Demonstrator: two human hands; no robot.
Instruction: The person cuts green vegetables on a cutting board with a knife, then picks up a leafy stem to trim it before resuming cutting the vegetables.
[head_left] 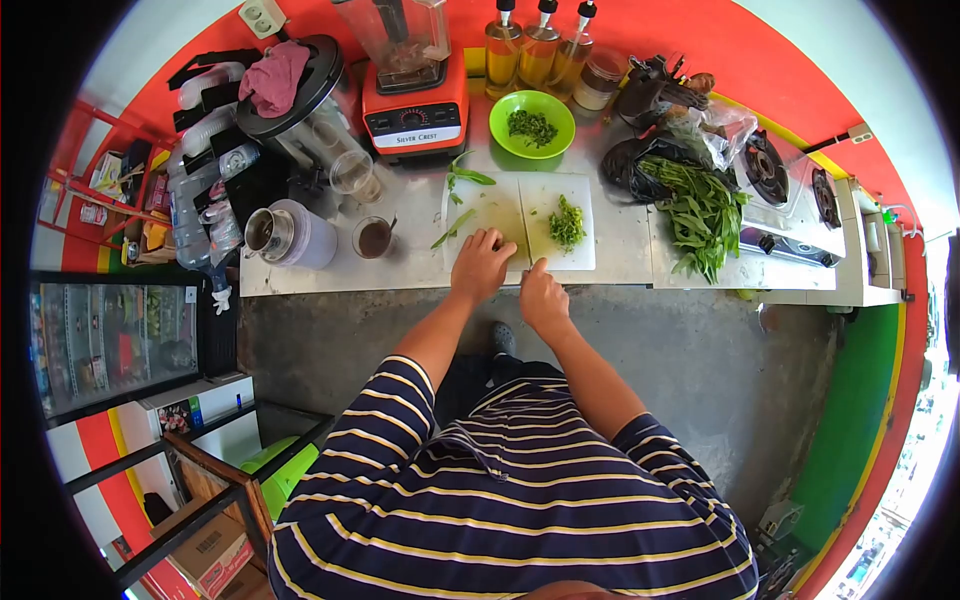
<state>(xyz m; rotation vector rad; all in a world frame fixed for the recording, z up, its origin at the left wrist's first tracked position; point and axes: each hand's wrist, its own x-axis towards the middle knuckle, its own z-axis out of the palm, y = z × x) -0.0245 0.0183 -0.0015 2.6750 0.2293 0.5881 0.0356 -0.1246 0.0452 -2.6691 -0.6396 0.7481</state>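
A white cutting board (574, 191) lies near the front edge of the steel counter. My right hand (545, 298) is closed round the handle of a knife (523, 222), whose thin blade points away from me across the board. My left hand (482, 264) rests on the board just left of the blade, fingers curled down; whatever is beneath them is hidden. Chopped green leaves (566, 224) form a small pile right of the knife. Whole green leaves (472, 177) and a long leaf piece (454, 228) lie on the board's left side.
Behind the board stands a green bowl (551, 147) of chopped greens. A red blender (414, 110), a glass of brown liquid (372, 238) and a flask (303, 236) are to the left. Leafy stems (700, 212) and a gas stove (790, 195) are on the right. Oil bottles (538, 52) line the back.
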